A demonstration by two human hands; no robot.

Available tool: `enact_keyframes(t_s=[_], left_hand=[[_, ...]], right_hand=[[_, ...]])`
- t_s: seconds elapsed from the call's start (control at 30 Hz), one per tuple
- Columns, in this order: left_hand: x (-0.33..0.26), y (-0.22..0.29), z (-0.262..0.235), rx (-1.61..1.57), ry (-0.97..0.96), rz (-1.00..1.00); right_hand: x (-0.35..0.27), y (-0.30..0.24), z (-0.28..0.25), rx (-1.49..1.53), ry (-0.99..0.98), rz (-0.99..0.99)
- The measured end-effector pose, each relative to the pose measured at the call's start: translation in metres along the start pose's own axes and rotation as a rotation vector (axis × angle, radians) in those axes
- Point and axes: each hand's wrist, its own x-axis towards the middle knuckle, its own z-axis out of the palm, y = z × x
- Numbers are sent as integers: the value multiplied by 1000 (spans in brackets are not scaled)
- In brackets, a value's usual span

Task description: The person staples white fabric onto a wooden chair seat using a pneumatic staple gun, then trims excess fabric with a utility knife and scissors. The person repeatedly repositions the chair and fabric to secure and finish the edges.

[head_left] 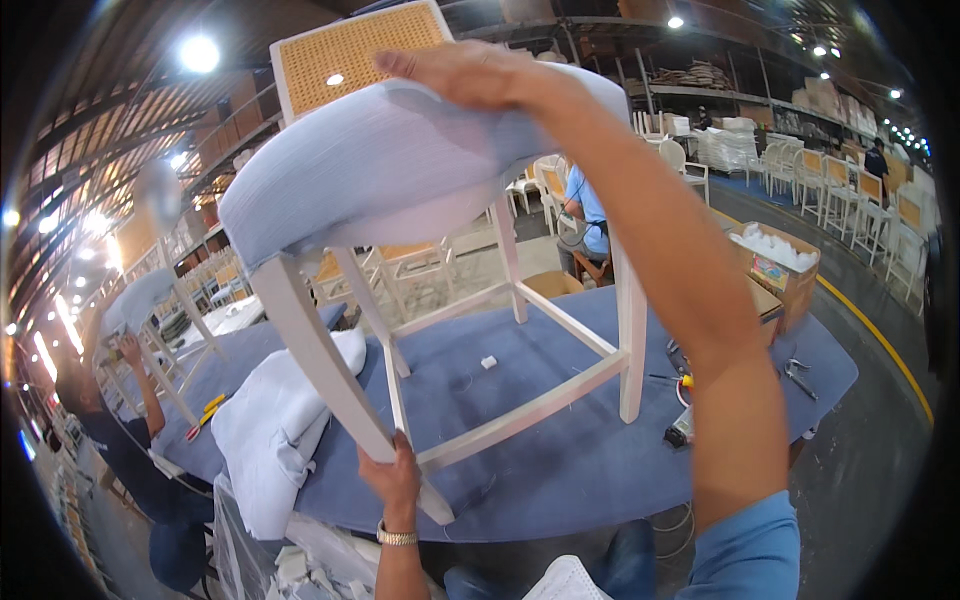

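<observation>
A white wooden counter stool (pixel 285 305) with a pale blue padded seat (pixel 400 150) and a woven cane back (pixel 335 58) stands tilted over a blue-covered table in front of me. My left hand (pixel 392 474) is wrapped round the low part of its near left leg, close to the stretcher. Across the top of the seat reaches my right arm, and my right hand (pixel 455 73) lies flat there with fingers stretched out, near the cane back. The seat's underside is mostly hidden.
On the blue table (pixel 560 430) lie a pale blue cloth bundle (pixel 270 430), yellow-handled pliers (pixel 207 412), a metal hand tool (pixel 797 378) and a small white piece (pixel 488 362). A carton (pixel 790 265) stands at right. Another person (pixel 125 450) works on a stool at left.
</observation>
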Motion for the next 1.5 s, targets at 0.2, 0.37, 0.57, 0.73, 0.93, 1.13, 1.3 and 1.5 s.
enact_keyframes(t_s=[0.2,0.37,0.57,0.73,0.93,1.13,1.3,1.5], left_hand=[[30,-15,-6,-194,-83,86],[39,-22,-32,-138,-52,-15],[38,-18,-32,-77,-17,6],[36,-18,-35,-70,-1,-17],[36,-13,-23,-148,-11,13],[33,-15,-31,-66,-9,34],[31,-8,-32,0,-24,2],[36,-15,-25,-23,-42,4]], right_hand=[[-21,8,-168,367,-62,249],[-24,58,-17,-26,-87,99],[-82,40,-7,-343,157,-182],[-98,54,-16,-267,315,-293],[-27,43,-100,-51,730,-270],[-96,36,25,-371,575,-139],[-167,36,49,-240,599,-206],[-272,45,71,41,657,320]])
